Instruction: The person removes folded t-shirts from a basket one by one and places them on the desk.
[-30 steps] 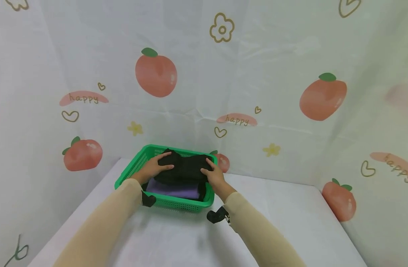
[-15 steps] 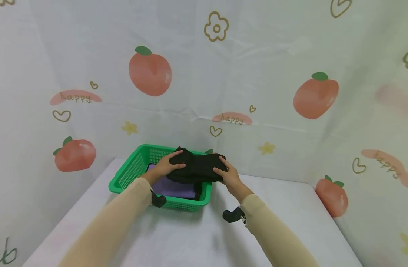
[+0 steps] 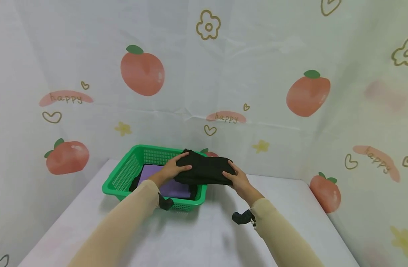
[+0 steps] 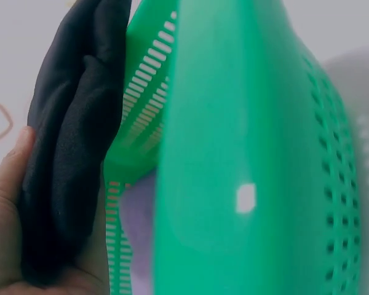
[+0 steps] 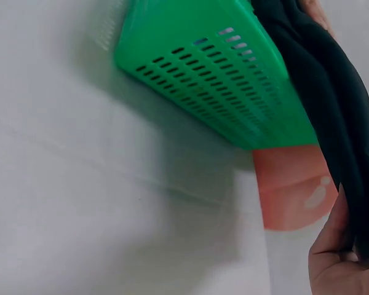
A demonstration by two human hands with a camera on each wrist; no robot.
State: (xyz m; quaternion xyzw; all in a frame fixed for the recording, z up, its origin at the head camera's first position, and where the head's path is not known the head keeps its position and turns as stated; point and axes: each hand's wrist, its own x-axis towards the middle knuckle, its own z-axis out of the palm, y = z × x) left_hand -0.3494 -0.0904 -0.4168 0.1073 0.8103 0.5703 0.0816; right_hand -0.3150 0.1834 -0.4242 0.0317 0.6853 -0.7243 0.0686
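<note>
Both hands hold up a folded black cloth (image 3: 205, 171), seemingly a garment, above the right end of a green plastic basket (image 3: 123, 178). My left hand (image 3: 170, 171) grips its left end, thumb on the near side. At the other end, past the basket's right rim, my right hand (image 3: 241, 182) pinches the cloth between thumb and fingers. The left wrist view shows the thick folded layers of the black cloth (image 4: 80, 135) against the palm. Inside the basket lies a folded purple cloth (image 3: 149, 171), with black fabric showing around its edges.
The basket stands on a white-covered table (image 3: 190, 237) near the back. A white curtain (image 3: 177, 111) printed with peaches, hearts and flowers hangs behind and at both sides. Table surface extends in front of the basket and to its right.
Both hands have moved right with the black cloth, from inside the basket to over its right rim. More of the purple cloth shows. The view has turned slightly right.
</note>
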